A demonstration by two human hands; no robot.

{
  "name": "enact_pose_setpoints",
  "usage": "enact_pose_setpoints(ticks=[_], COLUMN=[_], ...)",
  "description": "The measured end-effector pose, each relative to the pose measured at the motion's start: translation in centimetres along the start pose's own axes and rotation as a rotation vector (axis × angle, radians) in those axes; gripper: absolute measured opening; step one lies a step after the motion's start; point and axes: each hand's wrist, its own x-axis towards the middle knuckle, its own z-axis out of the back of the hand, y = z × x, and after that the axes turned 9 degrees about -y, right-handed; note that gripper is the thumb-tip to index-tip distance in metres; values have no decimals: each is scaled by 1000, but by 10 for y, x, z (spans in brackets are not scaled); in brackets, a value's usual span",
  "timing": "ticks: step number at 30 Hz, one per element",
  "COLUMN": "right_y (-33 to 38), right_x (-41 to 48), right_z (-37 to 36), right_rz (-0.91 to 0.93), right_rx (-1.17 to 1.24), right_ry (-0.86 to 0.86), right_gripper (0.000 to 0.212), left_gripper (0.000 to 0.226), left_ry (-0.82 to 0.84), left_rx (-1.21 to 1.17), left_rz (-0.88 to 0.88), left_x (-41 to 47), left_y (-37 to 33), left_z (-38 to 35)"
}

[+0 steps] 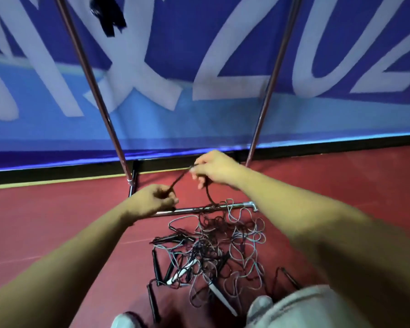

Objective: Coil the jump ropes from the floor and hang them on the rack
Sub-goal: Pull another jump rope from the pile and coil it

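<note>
The rack (100, 100) uprights run off the top edge; the banner (223, 67) lettering is blurred.

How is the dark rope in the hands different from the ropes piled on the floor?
The dark rope is lifted and stretched taut between the left hand and right hand; the pile of ropes lies slack on the red floor. The held rope is a single strand; the pile is tangled, mixing black and grey cords with handles. The held rope trails down towards the pile.
</note>
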Motion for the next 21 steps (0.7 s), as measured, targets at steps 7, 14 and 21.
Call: enact_pose_setpoints(ticks=[7,14,21], right_y=[92,74,4], right_x=[-47,-84,-109], right_z=[91,99,86], right_rz=[66,-6,-59], right_rx=[219,-92,-313], right_ry=[-345,-401,-247], right_gripper=[26,29,31], left_gripper=[14,12,31], left_ry=[-277,-308,-382], left_rx=[-68,-873,-935], left_rz=[-45,-11,90], left_x=[-54,-81,-97], left_y=[-30,-84,-70], left_z=[-2,-1,19])
